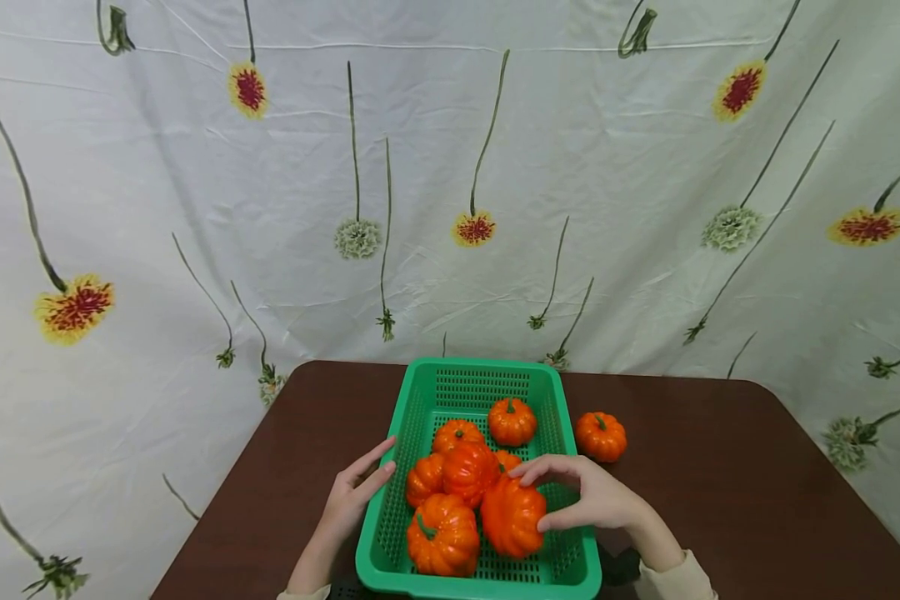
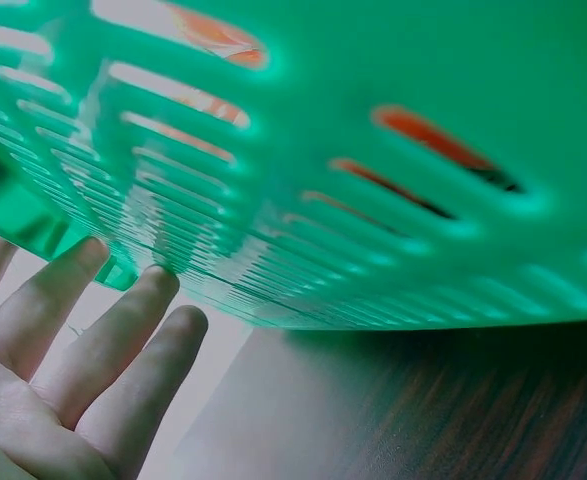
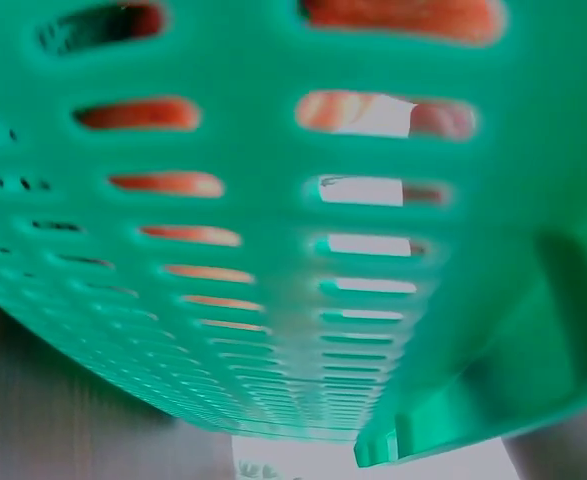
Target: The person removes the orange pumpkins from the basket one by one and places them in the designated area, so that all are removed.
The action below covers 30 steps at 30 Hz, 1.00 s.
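Several glossy orange pumpkins [image 1: 442,537] lie in a green plastic basket [image 1: 480,586] in the head view. My right hand [image 1: 592,492] reaches over the basket's right rim, its curled fingers and thumb on a ribbed pumpkin [image 1: 512,518] near the front right. Beside the basket's left wall is my left hand [image 1: 351,498], fingers fairly straight and fingertips at the rim. In the left wrist view, the left hand [image 2: 83,370] has its fingers extended near the slotted wall [image 2: 303,260]. The right wrist view shows the slotted outer wall [image 3: 263,200]; the right hand is hidden there.
A single small pumpkin [image 1: 601,437] sits on the dark brown table [image 1: 690,467], just outside the basket's right wall. Behind the table hangs a pale cloth [image 1: 420,275] printed with flowers. A dark object [image 1: 619,567] is partly visible beneath the right wrist.
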Each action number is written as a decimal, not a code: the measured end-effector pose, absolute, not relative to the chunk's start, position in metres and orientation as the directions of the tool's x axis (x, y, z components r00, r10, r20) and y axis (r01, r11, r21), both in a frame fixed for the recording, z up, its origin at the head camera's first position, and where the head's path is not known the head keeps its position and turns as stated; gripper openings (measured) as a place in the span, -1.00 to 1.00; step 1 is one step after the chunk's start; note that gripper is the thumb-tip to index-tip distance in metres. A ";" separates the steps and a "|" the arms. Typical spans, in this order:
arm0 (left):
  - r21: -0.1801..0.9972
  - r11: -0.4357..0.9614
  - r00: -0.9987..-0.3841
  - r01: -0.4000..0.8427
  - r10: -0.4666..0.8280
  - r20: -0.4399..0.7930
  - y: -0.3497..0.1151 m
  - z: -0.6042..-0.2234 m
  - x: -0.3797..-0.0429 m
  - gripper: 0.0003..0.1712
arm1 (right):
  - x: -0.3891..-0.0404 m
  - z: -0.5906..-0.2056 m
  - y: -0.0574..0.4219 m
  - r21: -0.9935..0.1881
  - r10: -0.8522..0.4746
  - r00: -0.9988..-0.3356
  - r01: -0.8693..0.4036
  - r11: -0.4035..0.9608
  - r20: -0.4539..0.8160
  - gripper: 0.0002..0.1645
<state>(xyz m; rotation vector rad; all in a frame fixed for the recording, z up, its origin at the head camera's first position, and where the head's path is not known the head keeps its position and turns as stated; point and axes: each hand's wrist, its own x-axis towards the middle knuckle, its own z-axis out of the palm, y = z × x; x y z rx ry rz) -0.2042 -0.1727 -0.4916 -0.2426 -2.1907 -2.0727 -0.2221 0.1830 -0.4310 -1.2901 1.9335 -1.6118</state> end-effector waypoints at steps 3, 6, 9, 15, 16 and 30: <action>0.980 0.050 -0.981 0.192 0.036 0.190 -0.173 -0.492 -0.204 -0.52 | -0.221 -0.433 0.185 -0.894 -0.759 -0.554 -0.442 -0.078 0.341 -0.58; 0.980 0.041 -0.981 0.194 0.035 0.192 -0.173 -0.492 -0.204 -0.53 | -0.221 -0.434 0.188 -0.885 -0.731 -0.561 -0.448 -0.125 0.387 -0.57; 0.979 0.036 -0.979 0.199 0.037 0.198 -0.172 -0.492 -0.204 -0.53 | -0.221 -0.436 0.190 -0.873 -0.704 -0.558 -0.449 -0.190 0.440 -0.55; 0.978 0.037 -0.978 0.206 0.041 0.205 -0.172 -0.491 -0.204 -0.52 | -0.223 -0.440 0.193 -0.855 -0.649 -0.564 -0.415 -0.311 0.510 -0.55; 0.978 0.035 -0.978 0.205 0.041 0.204 -0.173 -0.491 -0.204 -0.52 | -0.223 -0.441 0.194 -0.853 -0.640 -0.569 -0.404 -0.329 0.516 -0.55; 0.982 0.045 -0.983 0.182 0.041 0.180 -0.173 -0.491 -0.204 -0.52 | -0.225 -0.442 0.212 -0.804 -0.483 -0.649 -0.399 -0.441 0.587 -0.56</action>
